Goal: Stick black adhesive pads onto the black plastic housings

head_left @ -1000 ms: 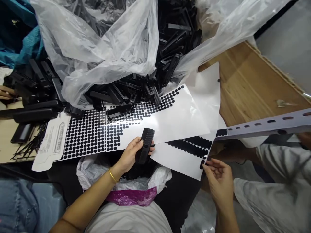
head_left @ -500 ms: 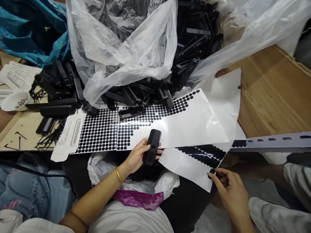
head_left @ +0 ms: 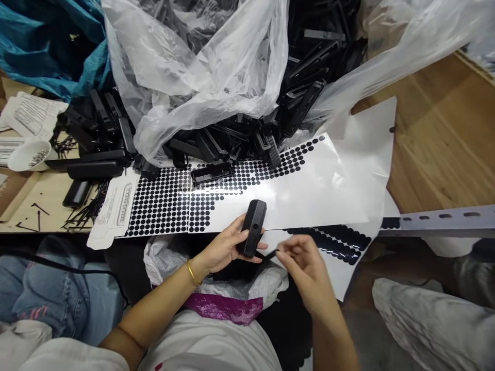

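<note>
My left hand is closed around a black oblong plastic case with a carbon-fibre-like pattern and a round dark spot on its face. The case is tilted, its top leaning right. Just right of it, my right hand pinches a small black round sticker between thumb and forefinger, apart from the case. Behind the hands lies a white sheet of black round stickers, bare over its right part. Another sticker sheet hangs below it, partly hidden by my right hand.
A black plastic part lies on the sheet. Piled black parts surround a clear plastic bag. At left are a white bowl of small metal pieces and a printed card. An open bag sits below my hands.
My right hand has moved left from the hanging sheet's lower corner towards the case, carrying the round sticker. My left hand still holds the case, slightly further right and higher in view.
</note>
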`<state>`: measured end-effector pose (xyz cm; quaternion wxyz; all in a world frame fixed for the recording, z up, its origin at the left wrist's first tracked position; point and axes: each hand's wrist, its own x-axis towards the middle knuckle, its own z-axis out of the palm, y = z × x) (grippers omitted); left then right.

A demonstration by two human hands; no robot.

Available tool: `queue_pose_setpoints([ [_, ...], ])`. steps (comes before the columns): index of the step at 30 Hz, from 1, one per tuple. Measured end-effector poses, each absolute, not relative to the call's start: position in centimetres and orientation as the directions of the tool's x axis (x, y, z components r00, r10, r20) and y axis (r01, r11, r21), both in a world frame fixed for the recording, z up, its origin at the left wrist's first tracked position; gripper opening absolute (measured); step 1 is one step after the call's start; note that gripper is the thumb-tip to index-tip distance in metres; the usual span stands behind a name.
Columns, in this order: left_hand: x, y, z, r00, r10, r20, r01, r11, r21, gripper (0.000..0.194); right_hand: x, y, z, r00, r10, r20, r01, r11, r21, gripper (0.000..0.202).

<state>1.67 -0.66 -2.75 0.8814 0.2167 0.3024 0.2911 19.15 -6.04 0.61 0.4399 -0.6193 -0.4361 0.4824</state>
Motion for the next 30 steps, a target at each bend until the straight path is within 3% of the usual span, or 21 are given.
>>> queue_pose_setpoints([
  [4,1.1,-0.9,-3.2,0.644,0.639,-0.42,-0.352,0.735,0.579,0.05,16.4,-4.3,-0.2,0.054,0.962,-0.268,-0.027,-0.267,-0.963,0.023],
  [16,0.6,-0.8,-3.1,0.639,0.629,-0.442,-0.309,0.737,0.601,0.052,15.8,-3.6,-0.4,-0.009,0.957,-0.29,0.127,-0.286,-0.95,0.016],
  [25,0.6,-0.4,-3.1,0.637,0.627,-0.449,-0.294,0.736,0.609,0.051,16.2,-2.8,-0.2,-0.067,0.934,-0.351,0.009,-0.351,-0.936,0.019],
  [30,0.6,-0.4,-3.1,0.631,0.626,-0.458,-0.297,0.74,0.603,0.051,16.0,-2.9,-0.2,-0.04,0.943,-0.33,0.109,-0.324,-0.94,0.017],
])
